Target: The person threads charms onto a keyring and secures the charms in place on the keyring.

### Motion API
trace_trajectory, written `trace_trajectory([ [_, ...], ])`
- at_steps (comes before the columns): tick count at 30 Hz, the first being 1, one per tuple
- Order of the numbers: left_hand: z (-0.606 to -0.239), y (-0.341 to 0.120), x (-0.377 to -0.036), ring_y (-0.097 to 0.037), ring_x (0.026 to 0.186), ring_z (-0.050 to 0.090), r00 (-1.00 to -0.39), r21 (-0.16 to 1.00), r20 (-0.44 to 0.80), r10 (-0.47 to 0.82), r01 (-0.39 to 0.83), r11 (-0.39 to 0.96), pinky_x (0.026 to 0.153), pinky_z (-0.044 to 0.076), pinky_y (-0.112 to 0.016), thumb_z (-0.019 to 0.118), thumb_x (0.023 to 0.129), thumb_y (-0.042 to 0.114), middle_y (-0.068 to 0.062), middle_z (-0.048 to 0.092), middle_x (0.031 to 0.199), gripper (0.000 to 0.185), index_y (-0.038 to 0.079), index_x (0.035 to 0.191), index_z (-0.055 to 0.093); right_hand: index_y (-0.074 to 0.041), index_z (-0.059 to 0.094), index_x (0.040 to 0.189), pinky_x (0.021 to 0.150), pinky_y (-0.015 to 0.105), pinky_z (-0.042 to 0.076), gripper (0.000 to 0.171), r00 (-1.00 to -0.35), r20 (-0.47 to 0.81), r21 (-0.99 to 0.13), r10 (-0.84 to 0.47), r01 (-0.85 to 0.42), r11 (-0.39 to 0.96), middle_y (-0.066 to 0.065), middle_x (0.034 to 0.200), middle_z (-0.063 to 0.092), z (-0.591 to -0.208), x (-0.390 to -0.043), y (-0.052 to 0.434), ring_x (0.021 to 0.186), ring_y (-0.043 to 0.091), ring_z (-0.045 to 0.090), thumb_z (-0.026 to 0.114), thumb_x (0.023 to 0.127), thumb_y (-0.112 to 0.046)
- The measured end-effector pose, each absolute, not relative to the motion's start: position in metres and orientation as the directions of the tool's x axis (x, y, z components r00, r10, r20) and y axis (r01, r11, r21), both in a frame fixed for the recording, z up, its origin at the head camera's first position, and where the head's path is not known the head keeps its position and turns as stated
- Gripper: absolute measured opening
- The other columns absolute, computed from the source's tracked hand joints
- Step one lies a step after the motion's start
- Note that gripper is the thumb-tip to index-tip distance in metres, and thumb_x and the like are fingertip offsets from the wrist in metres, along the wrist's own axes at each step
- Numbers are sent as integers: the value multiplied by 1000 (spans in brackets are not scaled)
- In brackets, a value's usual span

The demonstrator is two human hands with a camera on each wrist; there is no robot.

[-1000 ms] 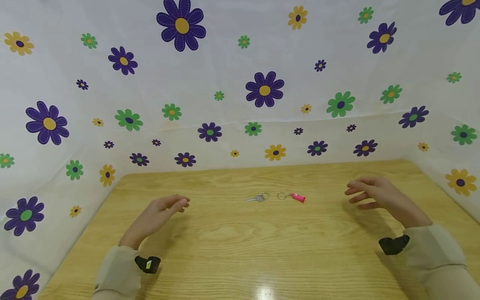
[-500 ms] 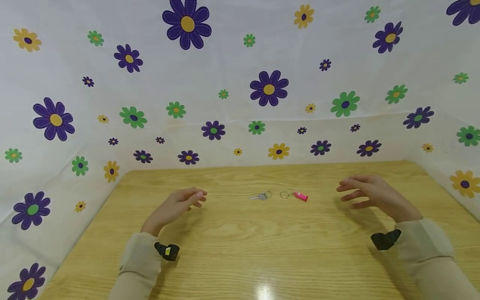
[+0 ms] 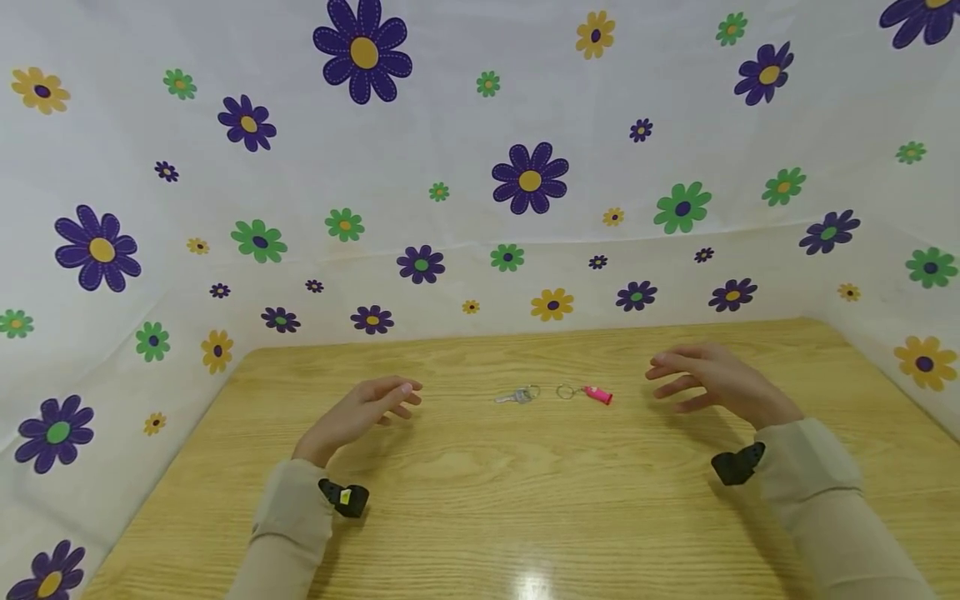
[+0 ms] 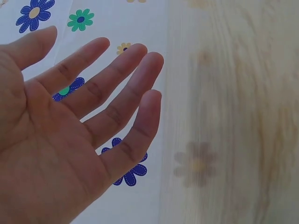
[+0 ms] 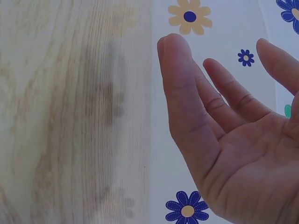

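Note:
A silver key (image 3: pixel 513 397) lies on the wooden table, a small metal ring (image 3: pixel 532 392) at its right end. Just right of it is another ring (image 3: pixel 566 392), joined by a short chain to a small pink keychain piece (image 3: pixel 598 395); the two rings lie apart. To the left of the key hovers my left hand (image 3: pixel 358 417), holding nothing, its fingers relaxed and spread in the left wrist view. My right hand (image 3: pixel 716 385) hangs over the table to the right of the pink piece, also holding nothing, fingers loosely bent.
The wooden table (image 3: pixel 480 500) meets a white flower-print cloth (image 3: pixel 450 125) at the back and both sides. A black wrist camera (image 3: pixel 347 498) sits at the left cuff, another black wrist camera (image 3: pixel 738 464) at the right cuff.
Both hands have moved inward: the left hand to the right, toward the key, and the right hand to the left, toward the pink piece. The key and the keychain lie as before.

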State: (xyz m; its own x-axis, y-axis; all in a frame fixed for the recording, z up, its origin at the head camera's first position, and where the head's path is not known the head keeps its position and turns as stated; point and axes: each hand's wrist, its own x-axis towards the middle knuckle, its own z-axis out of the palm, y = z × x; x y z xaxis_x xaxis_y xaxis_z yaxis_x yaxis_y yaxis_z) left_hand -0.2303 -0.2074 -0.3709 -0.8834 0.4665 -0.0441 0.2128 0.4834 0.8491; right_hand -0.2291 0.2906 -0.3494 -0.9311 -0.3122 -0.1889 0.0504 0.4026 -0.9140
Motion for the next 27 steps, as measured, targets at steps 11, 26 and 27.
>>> trace_trajectory([
  [11, -375, -203, -241, -35, 112, 64, -857, 870, -105, 504, 166, 464, 92, 53, -46, 40, 112, 33, -23, 62, 130, 51, -6, 143, 49, 14, 48, 137, 84, 43, 59, 57, -923, -210, -916, -322, 71, 396, 30, 133, 59, -352, -239, 279, 108, 34, 68, 52, 108, -34],
  [26, -377, -186, -255, -30, 111, 64, -843, 886, -168, 511, 98, 454, 89, 55, -42, 39, 111, 38, -20, 61, 133, 53, -2, 146, 47, 15, 47, 137, 80, 41, 60, 53, -914, -258, -915, -314, 126, 384, 31, 134, 57, -360, -251, 271, 106, 35, 69, 53, 107, -29],
  [27, -376, -184, -255, -30, 112, 64, -849, 887, -168, 502, 92, 452, 89, 55, -42, 39, 112, 37, -20, 61, 133, 53, -2, 146, 47, 15, 47, 137, 79, 41, 60, 53, -914, -262, -913, -309, 131, 387, 31, 134, 57, -360, -252, 270, 105, 34, 69, 54, 107, -29],
])
